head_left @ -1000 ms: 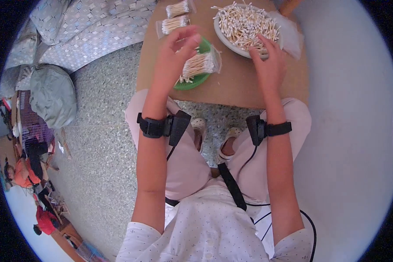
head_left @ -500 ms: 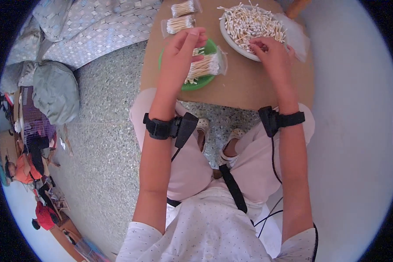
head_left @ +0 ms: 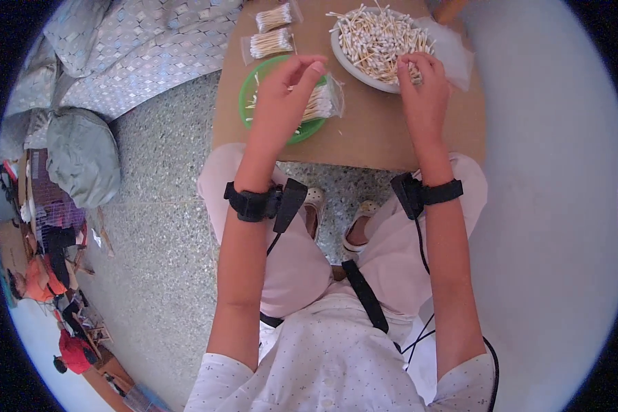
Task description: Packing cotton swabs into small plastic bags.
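Note:
My left hand (head_left: 285, 99) hovers over a green bowl (head_left: 246, 103), thumb and forefinger tips together; anything between them is too small to make out. Partly hidden beneath it, a clear bag of cotton swabs (head_left: 323, 101) lies across the bowl, with loose swabs around it. At the near right rim of a white bowl (head_left: 347, 63) heaped with loose cotton swabs (head_left: 381, 41), my right hand (head_left: 424, 96) has its fingers curled toward the thumb. Whatever they hold cannot be told from the swabs behind.
Two small clear bags of cotton swabs, a nearer bag (head_left: 270, 44) and a farther bag (head_left: 275, 17), lie at the table's far left. An empty-looking clear plastic bag (head_left: 453, 58) sits right of the white bowl. A pale wall (head_left: 549, 172) borders the brown tabletop (head_left: 371, 137).
The left thumb and forefinger have come together. My right hand has lifted slightly at the white bowl's rim, fingers still curled. The whole view has shifted a little.

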Demonstrator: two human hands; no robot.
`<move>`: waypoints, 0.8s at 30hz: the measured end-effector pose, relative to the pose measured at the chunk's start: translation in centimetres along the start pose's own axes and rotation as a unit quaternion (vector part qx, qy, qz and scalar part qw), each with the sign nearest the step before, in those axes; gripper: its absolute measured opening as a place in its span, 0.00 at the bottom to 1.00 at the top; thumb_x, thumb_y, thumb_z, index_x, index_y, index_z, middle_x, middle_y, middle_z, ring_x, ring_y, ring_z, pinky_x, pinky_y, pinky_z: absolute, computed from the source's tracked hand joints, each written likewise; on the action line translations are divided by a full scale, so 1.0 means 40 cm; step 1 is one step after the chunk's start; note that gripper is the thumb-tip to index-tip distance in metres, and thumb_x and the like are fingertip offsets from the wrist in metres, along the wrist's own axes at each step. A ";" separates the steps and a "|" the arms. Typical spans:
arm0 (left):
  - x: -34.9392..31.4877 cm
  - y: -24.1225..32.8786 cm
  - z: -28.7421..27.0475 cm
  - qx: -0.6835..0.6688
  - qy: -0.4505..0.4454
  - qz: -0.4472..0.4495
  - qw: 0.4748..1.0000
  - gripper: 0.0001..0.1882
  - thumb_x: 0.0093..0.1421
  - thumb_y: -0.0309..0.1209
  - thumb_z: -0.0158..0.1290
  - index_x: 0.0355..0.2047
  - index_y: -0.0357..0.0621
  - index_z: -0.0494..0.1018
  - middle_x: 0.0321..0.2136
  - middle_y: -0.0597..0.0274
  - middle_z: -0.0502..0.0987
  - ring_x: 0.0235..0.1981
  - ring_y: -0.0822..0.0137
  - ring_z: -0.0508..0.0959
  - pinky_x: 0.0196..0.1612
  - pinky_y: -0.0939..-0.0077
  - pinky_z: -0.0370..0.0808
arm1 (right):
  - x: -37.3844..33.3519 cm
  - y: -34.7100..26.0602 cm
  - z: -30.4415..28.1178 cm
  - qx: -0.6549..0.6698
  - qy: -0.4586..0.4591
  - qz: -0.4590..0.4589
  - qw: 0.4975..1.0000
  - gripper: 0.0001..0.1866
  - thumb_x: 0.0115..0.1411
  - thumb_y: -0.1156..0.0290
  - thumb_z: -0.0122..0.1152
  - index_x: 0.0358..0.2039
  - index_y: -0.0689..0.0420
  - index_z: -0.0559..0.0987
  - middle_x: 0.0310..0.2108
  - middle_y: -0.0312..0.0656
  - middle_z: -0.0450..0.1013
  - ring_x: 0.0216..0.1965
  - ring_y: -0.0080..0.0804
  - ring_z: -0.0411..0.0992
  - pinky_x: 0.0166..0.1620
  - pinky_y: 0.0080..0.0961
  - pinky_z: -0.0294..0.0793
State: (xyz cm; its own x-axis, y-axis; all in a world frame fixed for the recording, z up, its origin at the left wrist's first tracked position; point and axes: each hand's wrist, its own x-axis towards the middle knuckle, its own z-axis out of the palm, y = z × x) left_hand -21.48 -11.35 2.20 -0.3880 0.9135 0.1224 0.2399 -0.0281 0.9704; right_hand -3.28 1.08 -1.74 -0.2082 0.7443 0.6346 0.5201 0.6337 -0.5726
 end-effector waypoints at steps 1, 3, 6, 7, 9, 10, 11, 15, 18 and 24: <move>-0.001 -0.001 0.002 -0.001 0.000 0.001 1.000 0.16 0.64 0.40 0.47 0.45 0.43 0.73 0.36 0.64 0.78 0.40 0.73 0.76 0.42 0.79 0.70 | -0.001 0.003 0.000 -0.001 0.001 -0.001 1.000 0.08 0.55 0.65 0.60 0.33 0.52 0.79 0.38 0.44 0.72 0.40 0.41 0.70 0.49 0.38 0.61; -0.006 -0.002 0.002 0.025 -0.029 0.009 0.999 0.16 0.63 0.39 0.48 0.44 0.42 0.73 0.36 0.65 0.78 0.40 0.74 0.76 0.42 0.80 0.71 | -0.003 -0.001 0.000 0.011 0.026 0.040 0.999 0.08 0.54 0.66 0.60 0.33 0.54 0.78 0.41 0.46 0.70 0.41 0.43 0.69 0.49 0.39 0.61; -0.010 -0.005 0.008 0.037 -0.027 0.010 0.999 0.15 0.63 0.36 0.48 0.44 0.40 0.74 0.35 0.65 0.78 0.40 0.74 0.75 0.44 0.81 0.70 | 0.000 -0.015 -0.009 -0.105 0.052 0.017 0.993 0.08 0.56 0.65 0.59 0.34 0.53 0.78 0.37 0.41 0.72 0.38 0.38 0.70 0.50 0.39 0.59; -0.011 -0.006 0.011 0.037 -0.027 0.010 0.999 0.15 0.63 0.36 0.48 0.44 0.40 0.74 0.35 0.65 0.78 0.40 0.74 0.75 0.44 0.81 0.70 | 0.003 -0.016 -0.010 -0.105 0.052 0.017 0.993 0.08 0.56 0.65 0.59 0.34 0.53 0.78 0.37 0.41 0.72 0.38 0.38 0.70 0.50 0.39 0.59; -0.012 -0.006 0.013 0.011 -0.045 -0.018 0.999 0.14 0.63 0.35 0.49 0.44 0.39 0.73 0.35 0.65 0.77 0.40 0.75 0.75 0.45 0.81 0.70 | 0.008 -0.018 -0.013 -0.029 0.020 0.086 0.996 0.08 0.57 0.63 0.57 0.35 0.52 0.77 0.33 0.38 0.75 0.34 0.33 0.72 0.51 0.40 0.56; -0.011 -0.007 0.013 0.012 -0.044 -0.017 0.999 0.14 0.63 0.35 0.49 0.44 0.39 0.73 0.35 0.65 0.77 0.40 0.75 0.75 0.45 0.81 0.70 | 0.012 -0.018 -0.015 -0.028 0.020 0.086 0.996 0.08 0.57 0.63 0.57 0.35 0.52 0.77 0.33 0.38 0.75 0.34 0.33 0.72 0.51 0.40 0.56; -0.011 -0.009 0.013 0.006 -0.053 -0.011 0.999 0.14 0.63 0.34 0.48 0.44 0.39 0.73 0.36 0.65 0.77 0.40 0.75 0.75 0.45 0.81 0.70 | 0.016 -0.017 -0.015 -0.016 0.024 0.068 0.997 0.08 0.58 0.63 0.56 0.35 0.51 0.77 0.31 0.36 0.75 0.33 0.31 0.72 0.52 0.40 0.55; -0.008 -0.014 0.029 0.007 -0.041 0.034 0.999 0.14 0.61 0.36 0.49 0.40 0.39 0.75 0.32 0.61 0.78 0.34 0.71 0.76 0.38 0.77 0.71 | 0.016 0.024 -0.001 0.035 -0.029 0.052 0.998 0.09 0.58 0.62 0.56 0.36 0.51 0.77 0.30 0.34 0.76 0.33 0.29 0.73 0.52 0.40 0.55; -0.009 -0.008 0.029 0.015 -0.043 0.026 0.999 0.14 0.61 0.36 0.49 0.40 0.39 0.75 0.32 0.60 0.78 0.34 0.71 0.76 0.38 0.77 0.71 | 0.014 0.034 0.011 0.054 -0.031 0.056 0.997 0.09 0.58 0.61 0.56 0.35 0.51 0.78 0.32 0.35 0.76 0.34 0.31 0.73 0.53 0.40 0.54; -0.015 0.015 0.031 0.032 0.021 0.023 0.999 0.14 0.60 0.37 0.51 0.40 0.41 0.76 0.33 0.62 0.79 0.34 0.70 0.77 0.37 0.78 0.72 | 0.012 -0.011 -0.002 0.097 0.024 0.056 0.993 0.07 0.57 0.70 0.57 0.34 0.57 0.77 0.32 0.39 0.75 0.33 0.27 0.72 0.42 0.27 0.68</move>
State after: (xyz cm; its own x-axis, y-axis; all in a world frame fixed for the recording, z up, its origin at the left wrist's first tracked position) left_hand -19.99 -11.40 2.46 -0.4116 0.8940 0.1769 0.3149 -0.0427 0.9482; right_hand -3.54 1.16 -1.15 -0.1150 0.8042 0.5831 0.3674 0.5798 -0.7272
